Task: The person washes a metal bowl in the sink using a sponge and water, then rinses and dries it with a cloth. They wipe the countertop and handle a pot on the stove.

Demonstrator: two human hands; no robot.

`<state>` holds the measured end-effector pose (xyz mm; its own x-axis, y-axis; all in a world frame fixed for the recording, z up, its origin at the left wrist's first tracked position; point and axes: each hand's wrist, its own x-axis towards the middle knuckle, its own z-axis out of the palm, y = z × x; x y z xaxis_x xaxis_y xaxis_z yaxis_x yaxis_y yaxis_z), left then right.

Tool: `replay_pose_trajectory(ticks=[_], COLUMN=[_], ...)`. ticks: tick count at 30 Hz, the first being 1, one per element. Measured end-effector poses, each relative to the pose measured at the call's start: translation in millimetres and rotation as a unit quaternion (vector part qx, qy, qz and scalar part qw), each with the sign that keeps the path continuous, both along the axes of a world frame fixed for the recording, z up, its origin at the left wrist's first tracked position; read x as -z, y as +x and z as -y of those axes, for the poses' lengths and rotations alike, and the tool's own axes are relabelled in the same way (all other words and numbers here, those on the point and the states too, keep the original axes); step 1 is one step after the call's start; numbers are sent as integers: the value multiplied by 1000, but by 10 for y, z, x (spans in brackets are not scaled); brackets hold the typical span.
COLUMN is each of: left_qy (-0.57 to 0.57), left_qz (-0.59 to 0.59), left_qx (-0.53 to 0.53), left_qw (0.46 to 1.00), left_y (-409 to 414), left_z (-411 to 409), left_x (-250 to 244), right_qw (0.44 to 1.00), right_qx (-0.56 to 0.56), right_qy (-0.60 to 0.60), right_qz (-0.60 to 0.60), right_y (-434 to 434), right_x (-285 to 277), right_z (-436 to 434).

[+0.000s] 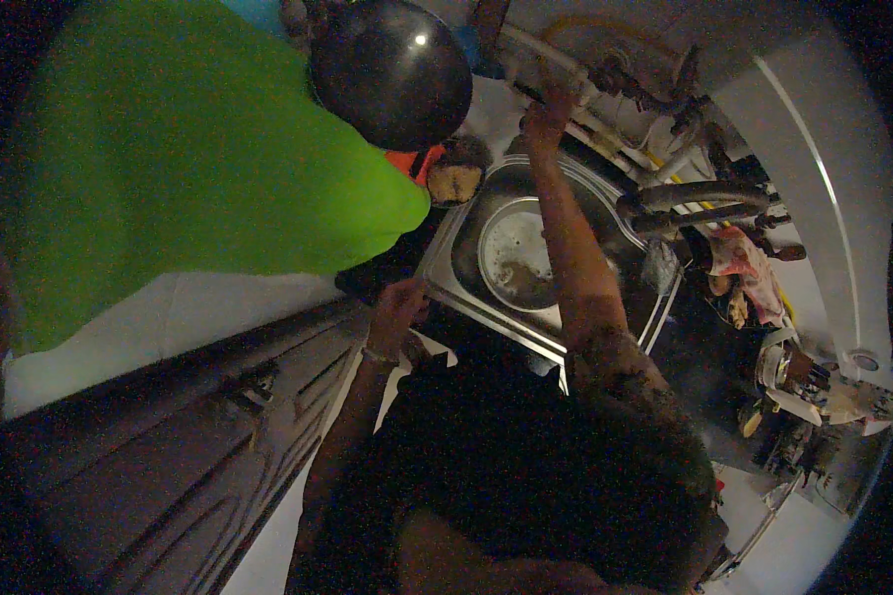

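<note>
Below me is a stainless steel sink (464, 223) with a round metal basin (484, 256) in it. Cloudy, foamy water (517, 245) shows in the basin. My right arm reaches across the sink, and my right hand (549, 123) is beyond its far rim. It is beside a pale, box-like thing (525, 56); dim light hides whether the fingers grip it. At the sink's near left corner is my left hand (398, 309), its fingers bent by the rim. Whether it holds anything is hidden.
A bright green cloth (268, 178) and a dark, shiny rounded object (391, 74) fill the upper left. A brown panelled door (193, 431) stands at left. Right of the sink are a dark curved pipe or hose (699, 197), a crumpled clear plastic bag (662, 264) and a red-and-white cloth (744, 268).
</note>
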<state>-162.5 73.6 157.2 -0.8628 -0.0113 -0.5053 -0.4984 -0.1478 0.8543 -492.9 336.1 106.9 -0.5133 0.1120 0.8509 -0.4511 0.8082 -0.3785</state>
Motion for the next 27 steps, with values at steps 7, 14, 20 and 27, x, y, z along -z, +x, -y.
replay_pose_trajectory(ticks=[7,14,20,27], left_qy=[55,61,211,83], left_qz=[-12,41,174,22], left_qx=[-45,-48,-127,-51], left_qw=[997,996,954,995], left_y=[314,236,237,423], left_z=[129,61,195,146], left_x=[763,620,892,847], right_qw=[998,905,953,966], right_qx=[-20,231,127,87], right_qy=[-38,254,121,20], right_qz=[-44,253,248,242], right_y=[-578,-971,-1145,-1130], right_x=[377,637,534,579], right_z=[-71,-256,-348,-393])
